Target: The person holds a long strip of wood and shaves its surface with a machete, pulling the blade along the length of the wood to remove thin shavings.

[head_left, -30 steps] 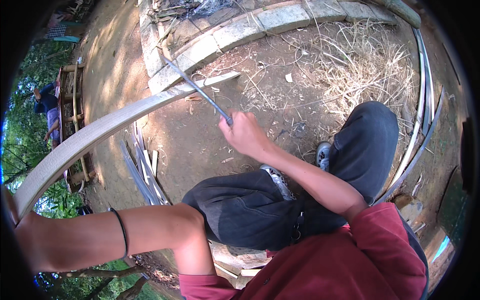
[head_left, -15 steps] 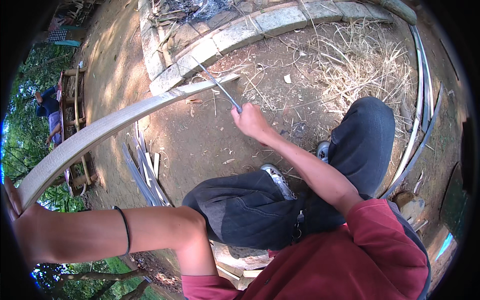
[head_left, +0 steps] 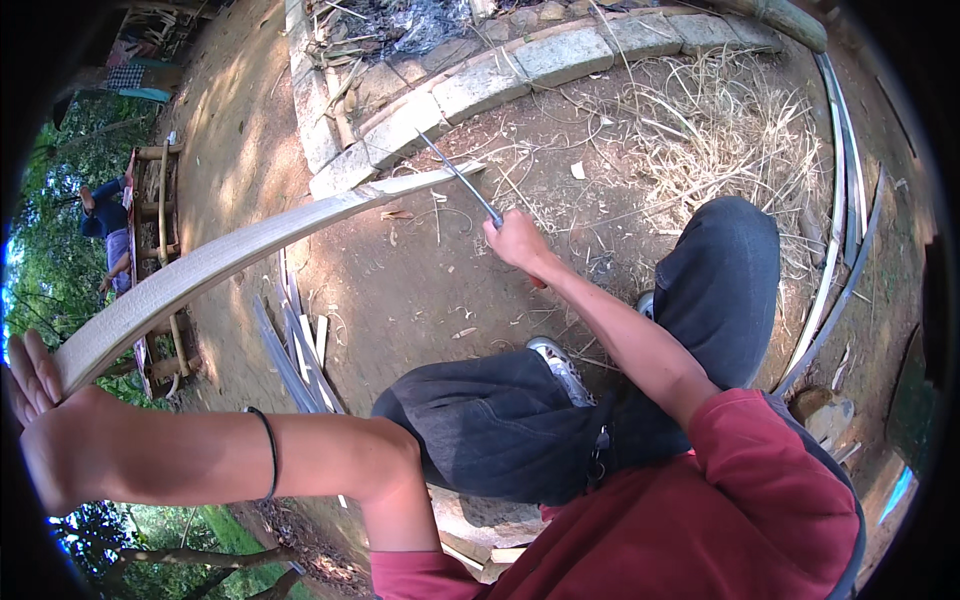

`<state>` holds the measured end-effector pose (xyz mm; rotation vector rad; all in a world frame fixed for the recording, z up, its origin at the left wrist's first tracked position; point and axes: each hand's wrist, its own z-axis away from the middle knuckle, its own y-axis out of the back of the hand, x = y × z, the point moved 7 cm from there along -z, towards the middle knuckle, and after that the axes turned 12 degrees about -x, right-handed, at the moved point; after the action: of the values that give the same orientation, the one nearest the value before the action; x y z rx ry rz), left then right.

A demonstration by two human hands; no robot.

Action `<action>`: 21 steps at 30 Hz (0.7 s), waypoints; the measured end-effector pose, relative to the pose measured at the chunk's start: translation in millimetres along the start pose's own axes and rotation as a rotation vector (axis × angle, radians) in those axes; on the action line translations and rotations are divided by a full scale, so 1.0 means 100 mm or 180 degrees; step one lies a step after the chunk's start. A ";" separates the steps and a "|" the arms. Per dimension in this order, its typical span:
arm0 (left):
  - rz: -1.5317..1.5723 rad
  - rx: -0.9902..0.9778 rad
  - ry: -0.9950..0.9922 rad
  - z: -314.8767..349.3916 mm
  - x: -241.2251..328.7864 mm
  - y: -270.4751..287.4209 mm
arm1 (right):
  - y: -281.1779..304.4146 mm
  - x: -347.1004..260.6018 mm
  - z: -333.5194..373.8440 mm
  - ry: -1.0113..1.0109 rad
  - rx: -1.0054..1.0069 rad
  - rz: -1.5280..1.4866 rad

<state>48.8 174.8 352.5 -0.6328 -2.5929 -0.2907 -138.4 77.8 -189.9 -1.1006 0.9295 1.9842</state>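
A long pale strip of wood [head_left: 215, 262] slants from the far left edge toward the stone kerb, its far end cut thin and pointed. My left hand [head_left: 50, 405] holds its near end at the picture's left rim; the fingers lie along the wood, partly cut off by the rim. My right hand [head_left: 518, 243] is closed around the handle of a long narrow knife [head_left: 455, 172]. The blade crosses the strip close to its thin end; whether it touches the wood I cannot tell. A reddish handle end shows below my right wrist.
A curved stone kerb [head_left: 480, 98] borders grey ash [head_left: 425, 28]. Dry shavings [head_left: 735, 140] lie heaped at the right. Loose strips [head_left: 298, 350] lie by my left knee, and long strips [head_left: 838, 230] at the far right. Another person [head_left: 112, 235] is beside a bamboo structure at left.
The knife and my right hand have shifted slightly right and nearer me. More of my left hand's fingers show at the rim. The whole view has moved a little.
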 end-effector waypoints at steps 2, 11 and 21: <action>-0.0036 0.0007 0.0013 -0.11 0.00 0.06 | -0.07 -0.03 0.01 -0.0126 -0.0040 -0.0090; -0.0042 0.0034 0.0027 -0.27 -0.01 0.22 | -0.24 0.00 0.08 -0.0026 0.0173 0.0252; 0.0145 0.0077 0.0151 0.20 0.33 -0.26 | -0.33 -0.11 0.07 0.0296 0.0328 0.0109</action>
<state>2.4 170.9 347.8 -0.6675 -2.5292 -0.2563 -109.4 98.2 -185.7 -1.1334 1.0937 1.9032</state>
